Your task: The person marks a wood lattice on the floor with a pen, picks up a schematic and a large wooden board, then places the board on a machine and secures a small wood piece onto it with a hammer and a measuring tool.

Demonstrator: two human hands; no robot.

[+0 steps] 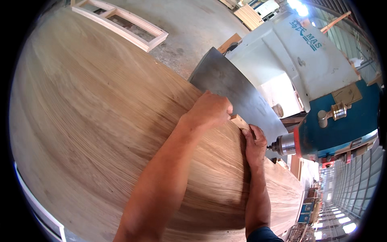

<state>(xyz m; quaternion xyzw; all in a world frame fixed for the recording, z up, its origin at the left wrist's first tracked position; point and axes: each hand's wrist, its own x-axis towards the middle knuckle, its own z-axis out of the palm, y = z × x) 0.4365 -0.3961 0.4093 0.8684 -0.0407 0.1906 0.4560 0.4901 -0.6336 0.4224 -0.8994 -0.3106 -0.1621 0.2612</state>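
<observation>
A large wood-grained panel [109,105] spreads under both my forearms. My right hand [256,143] grips a small pale wood block [240,122] at the panel's far edge, with the thumb on its near side. Just left of the block, my left hand [209,109] is closed in a fist over the same edge; what its fingers hold, if anything, is hidden. To the right of my right hand is a drill chuck [286,144] with a bit, its tip close to my fingers.
Beyond the panel edge lies a grey metal machine table [234,76]. The white and teal machine body [342,125] stands at the right. A pale wooden frame [125,24] is at the far left, and stacked boards [248,17] stand on the floor behind.
</observation>
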